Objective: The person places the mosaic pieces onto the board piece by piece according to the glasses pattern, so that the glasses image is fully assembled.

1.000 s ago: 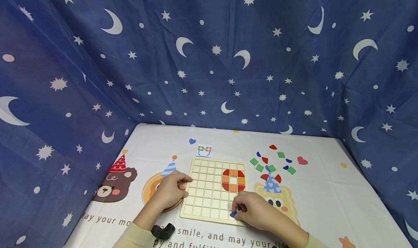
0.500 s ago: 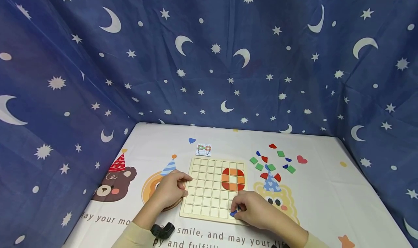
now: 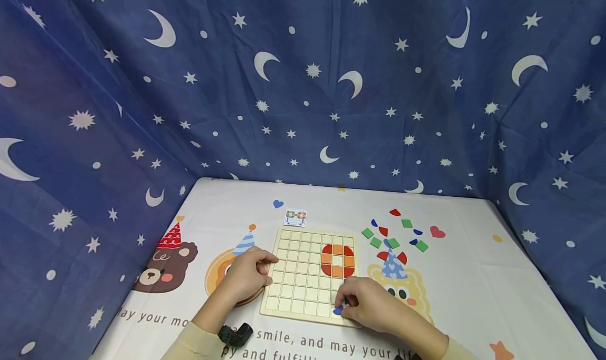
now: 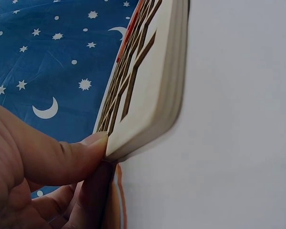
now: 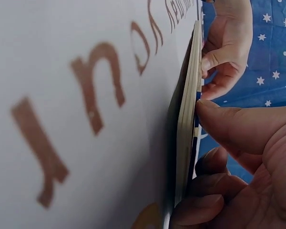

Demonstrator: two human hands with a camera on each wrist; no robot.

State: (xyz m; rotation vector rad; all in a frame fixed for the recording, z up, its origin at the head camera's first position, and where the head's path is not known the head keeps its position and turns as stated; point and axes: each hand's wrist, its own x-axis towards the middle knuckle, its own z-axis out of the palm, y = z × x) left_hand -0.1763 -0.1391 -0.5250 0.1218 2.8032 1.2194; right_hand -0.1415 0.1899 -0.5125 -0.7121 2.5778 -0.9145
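Observation:
A pale wooden grid board (image 3: 294, 279) lies on the table, with a ring of red and orange tiles (image 3: 338, 271) in its upper right part. My left hand (image 3: 248, 271) holds the board's left edge; in the left wrist view its thumb (image 4: 69, 160) presses close to a corner. At the lower right squares, my right hand (image 3: 366, 303) pinches a small blue piece (image 3: 338, 310), partly covered by the fingers. More blue shows beside and under this hand, too hidden to make out. In the right wrist view the thumb (image 5: 233, 125) touches the board's top side.
Loose green squares (image 3: 393, 242), red wedges (image 3: 395, 212) and blue pieces (image 3: 417, 232) are scattered right of the board. A small pattern card (image 3: 295, 218) lies behind it. A starry blue curtain (image 3: 303, 86) hangs around the printed tablecloth (image 3: 454, 276).
Both hands stay at almost the same spots on the board. The right hand shifts only very slightly, and a bit of blue now shows above it. The head view has tipped a little.

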